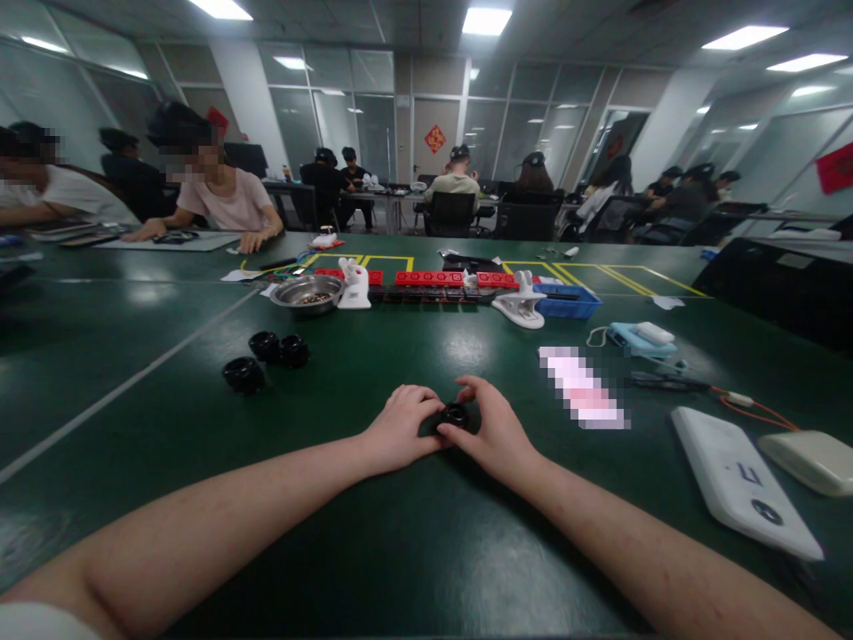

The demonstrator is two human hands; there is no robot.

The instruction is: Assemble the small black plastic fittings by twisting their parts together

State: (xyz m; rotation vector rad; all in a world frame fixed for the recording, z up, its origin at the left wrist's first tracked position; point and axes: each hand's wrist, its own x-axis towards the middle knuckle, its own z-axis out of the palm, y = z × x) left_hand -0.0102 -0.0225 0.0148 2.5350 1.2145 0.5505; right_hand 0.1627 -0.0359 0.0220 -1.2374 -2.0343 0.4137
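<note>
A: Starting where?

B: Just below the middle of the frame, with a small black ring-like part, round and hollow at the centre. Held close over the green table; cannot tell whether touching it.

A: Gripped how?

B: From both sides. Left hand at its left edge, fingers close together, pinching the part between fingertips and thumb. Right hand at its right, index finger arched above in a C, thumb pressed to the near side, also pinching.

A: And beyond the hands?

B: To the left of the frame, three black round pieces, two side by side and one just nearer. Above centre, a long red strip set along a dark strip. Near its left end, a white clip beside a metal bowl with small bits inside. Near its right end, another white clip, then a blue tray.

A: Over at the right?

B: A pixelated pink patch, a light-blue case under something small and white, dark cables, and at lower right a white slab beside a cream case.

A: Farther out?

B: At upper left, a person in a pale pink top, both hands at the table. Across the top, more people seated at desks, and a red diamond on a door.
</note>
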